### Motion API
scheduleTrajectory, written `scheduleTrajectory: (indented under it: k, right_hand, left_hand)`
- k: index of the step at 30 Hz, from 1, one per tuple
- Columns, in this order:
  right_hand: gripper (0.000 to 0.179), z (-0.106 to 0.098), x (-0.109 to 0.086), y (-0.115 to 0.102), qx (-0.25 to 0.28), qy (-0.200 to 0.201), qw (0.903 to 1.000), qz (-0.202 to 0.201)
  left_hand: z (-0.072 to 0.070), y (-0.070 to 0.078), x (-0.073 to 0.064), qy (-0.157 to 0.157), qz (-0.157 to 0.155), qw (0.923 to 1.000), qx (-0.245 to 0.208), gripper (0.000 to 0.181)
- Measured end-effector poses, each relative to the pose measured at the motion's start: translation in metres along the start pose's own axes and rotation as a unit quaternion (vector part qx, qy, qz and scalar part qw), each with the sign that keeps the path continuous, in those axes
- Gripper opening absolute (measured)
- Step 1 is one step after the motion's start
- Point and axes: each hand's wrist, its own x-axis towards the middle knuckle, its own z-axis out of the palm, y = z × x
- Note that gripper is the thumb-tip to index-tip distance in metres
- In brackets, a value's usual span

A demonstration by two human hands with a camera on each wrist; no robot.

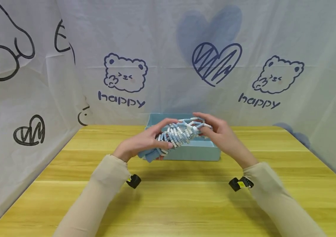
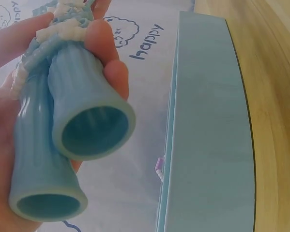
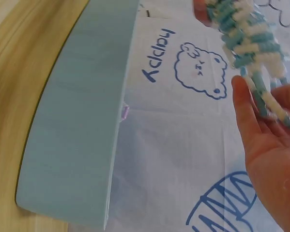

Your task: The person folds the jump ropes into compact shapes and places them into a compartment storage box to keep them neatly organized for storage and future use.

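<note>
Above a light blue box [image 1: 197, 153], both hands hold a beaded jump rope [image 1: 177, 134] gathered into a bundle of blue and white segments. My left hand [image 1: 138, 142] grips the bundle at its lower left end, where two hollow blue handles [image 2: 79, 84] stick out side by side, their flared ends facing the left wrist camera. At the upper right end, my right hand [image 1: 222, 135] pinches the loose loops between thumb and fingers. In the right wrist view, the wound rope [image 3: 253, 41] slants up and away from the right hand [image 3: 275, 159].
The box stands at the back of a wood-grain table [image 1: 182, 204]. A small purple thing [image 3: 125, 112] shows just past its rim; its kind is unclear. White cloth [image 1: 168, 79] with drawn hearts and bears hangs behind and at both sides.
</note>
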Motion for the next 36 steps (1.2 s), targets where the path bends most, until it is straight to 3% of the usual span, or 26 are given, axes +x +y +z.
scheduleTrajectory:
  k: [5, 8, 11, 14, 17, 23, 29, 32, 36]
  right_hand:
    - [0.043, 0.006, 0.000, -0.001, -0.021, 0.046, 0.9982, 0.032]
    - [0.044, 0.009, -0.001, -0.001, -0.069, 0.071, 0.9948, 0.022]
    - [0.047, 0.012, -0.001, 0.002, -0.158, 0.092, 0.9830, -0.017]
    - [0.044, 0.016, -0.001, 0.005, -0.246, 0.102, 0.9621, -0.059]
    - [0.036, 0.020, 0.000, 0.007, -0.269, 0.097, 0.9560, -0.067]
    - [0.028, 0.020, -0.001, 0.005, -0.188, 0.094, 0.9777, 0.005]
    - [0.026, 0.009, -0.001, -0.001, -0.046, 0.080, 0.9944, 0.051]
    - [0.027, 0.004, 0.000, -0.001, 0.030, 0.063, 0.9939, 0.085]
    - [0.029, -0.001, 0.002, 0.000, 0.109, 0.042, 0.9853, 0.124]
  left_hand:
    - [0.002, 0.000, 0.001, -0.007, 0.010, 0.9999, 0.006, 0.065]
    - [0.003, 0.000, 0.002, -0.006, 0.012, 0.9998, 0.015, 0.065]
    - [0.005, 0.000, 0.004, -0.001, 0.010, 0.9997, 0.023, 0.065]
    - [0.006, 0.000, 0.005, 0.006, 0.004, 0.9996, 0.027, 0.064]
    - [0.007, 0.000, 0.006, 0.013, -0.007, 0.9994, 0.031, 0.064]
    - [0.005, 0.000, 0.007, 0.018, -0.012, 0.9992, 0.033, 0.065]
    - [0.002, -0.001, 0.007, 0.005, -0.007, 0.9998, 0.018, 0.064]
    - [0.000, -0.002, 0.006, -0.005, 0.006, 0.9998, 0.018, 0.064]
    - [-0.002, -0.005, 0.004, -0.032, 0.013, 0.9992, -0.020, 0.065]
